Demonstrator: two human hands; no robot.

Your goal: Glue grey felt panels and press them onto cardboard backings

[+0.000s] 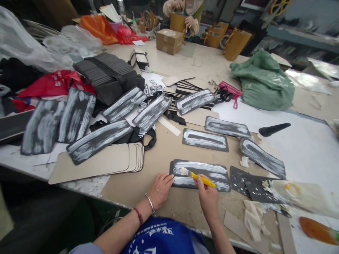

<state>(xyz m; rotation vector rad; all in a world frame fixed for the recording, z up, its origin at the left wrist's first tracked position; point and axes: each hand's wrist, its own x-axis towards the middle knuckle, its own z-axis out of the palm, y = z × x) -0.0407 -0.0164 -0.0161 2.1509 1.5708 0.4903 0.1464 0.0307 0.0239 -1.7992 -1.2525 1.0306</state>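
Directly before me on the table lies a dark rectangular panel [212, 170] streaked with white paste, on top of another dark piece. My right hand [207, 197] is closed round a brush with a yellow handle [208, 181]; its white-coated bristles touch the panel left of its middle. My left hand [160, 190] rests at the panel's lower left corner, fingertips on its edge, the fingers together and pointing right. Just behind is a second panel [205, 139] with a white loop of paste, and another coated panel [263, 158] lies to the right.
Beige boards [97, 164] are stacked at the left under a coated panel. A strapped dark stack [108, 76], a green bag [265, 81] and a cardboard box [169, 41] stand farther back. A black tool [274, 129] lies right. Another person's hand [191, 23] shows beyond the box.
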